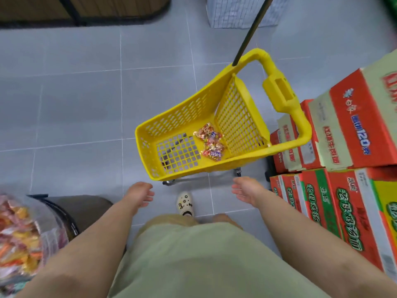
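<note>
A yellow plastic shopping cart (pixel 171 121) with perforated walls stands on the grey tiled floor in front of me. Two small snack packets (pixel 211 141) lie on its mesh bottom near the inner divider. Its yellow handle (pixel 281 93) points to the upper right, and a thin black pole (pixel 251 31) rises from it. My left hand (pixel 140 194) hangs just below the cart's near corner, fingers relaxed, holding nothing. My right hand (pixel 247 191) is held out palm up beside the cart's near right wheel, also holding nothing.
Stacked red and green cardboard cartons (pixel 343 168) fill the right side, close to the cart handle. A bin of wrapped snacks (pixel 19 231) sits at the lower left beside a dark round stand (pixel 81 207). A checked white bag (pixel 242 11) stands at the back.
</note>
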The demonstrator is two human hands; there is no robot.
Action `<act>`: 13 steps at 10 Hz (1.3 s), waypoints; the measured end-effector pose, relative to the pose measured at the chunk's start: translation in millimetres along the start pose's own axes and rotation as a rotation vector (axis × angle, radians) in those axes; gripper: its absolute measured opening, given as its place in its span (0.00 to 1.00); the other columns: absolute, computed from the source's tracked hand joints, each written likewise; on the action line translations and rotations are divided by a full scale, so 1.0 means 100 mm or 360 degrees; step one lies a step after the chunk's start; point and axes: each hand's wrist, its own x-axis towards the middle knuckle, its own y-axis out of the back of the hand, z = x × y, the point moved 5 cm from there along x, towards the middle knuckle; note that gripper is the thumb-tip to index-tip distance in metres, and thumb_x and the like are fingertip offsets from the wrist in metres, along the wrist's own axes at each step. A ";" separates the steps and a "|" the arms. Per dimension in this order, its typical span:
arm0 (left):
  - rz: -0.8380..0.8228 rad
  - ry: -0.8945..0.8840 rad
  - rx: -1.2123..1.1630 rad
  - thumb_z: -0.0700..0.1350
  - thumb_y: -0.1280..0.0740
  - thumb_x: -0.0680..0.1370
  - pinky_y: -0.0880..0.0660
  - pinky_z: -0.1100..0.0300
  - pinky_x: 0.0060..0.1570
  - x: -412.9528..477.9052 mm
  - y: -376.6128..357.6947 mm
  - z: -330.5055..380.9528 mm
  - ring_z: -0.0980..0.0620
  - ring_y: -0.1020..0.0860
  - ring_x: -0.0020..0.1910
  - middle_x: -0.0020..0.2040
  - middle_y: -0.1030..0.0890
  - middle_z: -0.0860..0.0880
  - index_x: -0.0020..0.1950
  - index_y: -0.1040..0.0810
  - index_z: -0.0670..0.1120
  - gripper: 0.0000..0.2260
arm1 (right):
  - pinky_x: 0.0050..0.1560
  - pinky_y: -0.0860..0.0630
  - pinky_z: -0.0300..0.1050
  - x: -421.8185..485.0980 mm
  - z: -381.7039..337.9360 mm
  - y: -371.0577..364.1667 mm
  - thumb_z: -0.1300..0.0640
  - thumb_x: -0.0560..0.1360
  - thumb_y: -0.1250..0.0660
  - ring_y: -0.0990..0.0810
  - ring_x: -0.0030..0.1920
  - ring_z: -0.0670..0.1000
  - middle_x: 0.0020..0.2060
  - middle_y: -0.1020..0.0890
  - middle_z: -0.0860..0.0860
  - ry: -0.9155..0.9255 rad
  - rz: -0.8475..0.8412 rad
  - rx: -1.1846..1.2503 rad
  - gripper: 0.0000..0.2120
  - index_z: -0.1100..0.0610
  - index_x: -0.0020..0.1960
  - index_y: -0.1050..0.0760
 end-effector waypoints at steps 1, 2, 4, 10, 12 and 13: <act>-0.0018 -0.0020 0.0064 0.42 0.40 0.80 0.33 0.61 0.34 0.14 0.00 0.35 0.50 0.27 0.33 0.39 0.25 0.45 0.44 0.29 0.45 0.06 | 0.47 0.27 0.44 0.14 -0.51 -0.07 0.56 0.80 0.41 0.24 0.43 0.49 0.51 0.22 0.55 0.0061 -0.0001 -0.0036 0.13 0.57 0.63 0.30; 0.0041 -0.0032 0.0095 0.40 0.41 0.80 0.35 0.61 0.34 0.24 -0.01 0.64 0.48 0.29 0.33 0.39 0.25 0.44 0.39 0.30 0.45 0.09 | 0.59 0.29 0.51 0.32 -1.00 -0.15 0.55 0.79 0.40 0.23 0.56 0.55 0.60 0.23 0.58 0.0069 -0.0071 -0.0066 0.13 0.59 0.62 0.29; 0.0422 0.0017 0.0221 0.42 0.36 0.77 0.29 0.52 0.55 0.60 0.07 0.89 0.37 0.23 0.58 0.59 0.22 0.36 0.64 0.27 0.41 0.16 | 0.51 0.26 0.48 0.89 -1.71 -0.26 0.57 0.79 0.39 0.21 0.54 0.54 0.53 0.21 0.56 0.0065 -0.0087 -0.0319 0.11 0.60 0.60 0.28; 0.0898 0.0194 0.0046 0.43 0.35 0.78 0.30 0.51 0.45 1.59 -0.10 0.51 0.39 0.24 0.43 0.45 0.21 0.38 0.45 0.22 0.43 0.05 | 0.69 0.38 0.47 2.85 -1.45 -0.51 0.56 0.72 0.30 0.38 0.70 0.57 0.69 0.35 0.56 0.0294 0.0177 -0.1838 0.29 0.52 0.71 0.35; 0.0955 0.0187 0.0021 0.44 0.36 0.78 0.28 0.52 0.43 1.61 -0.09 0.48 0.42 0.26 0.40 0.41 0.23 0.43 0.43 0.24 0.44 0.05 | 0.69 0.37 0.51 3.15 -1.33 -0.63 0.40 0.69 0.29 0.37 0.70 0.59 0.69 0.33 0.59 0.0304 0.0174 -0.2066 0.39 0.61 0.71 0.36; 0.0935 0.0192 0.0006 0.44 0.36 0.78 0.31 0.54 0.41 1.59 -0.08 0.52 0.43 0.26 0.39 0.40 0.23 0.44 0.42 0.24 0.45 0.06 | 0.65 0.32 0.48 3.11 -1.39 -0.70 0.38 0.68 0.29 0.31 0.66 0.58 0.65 0.27 0.59 0.0377 0.0049 -0.2219 0.35 0.60 0.66 0.29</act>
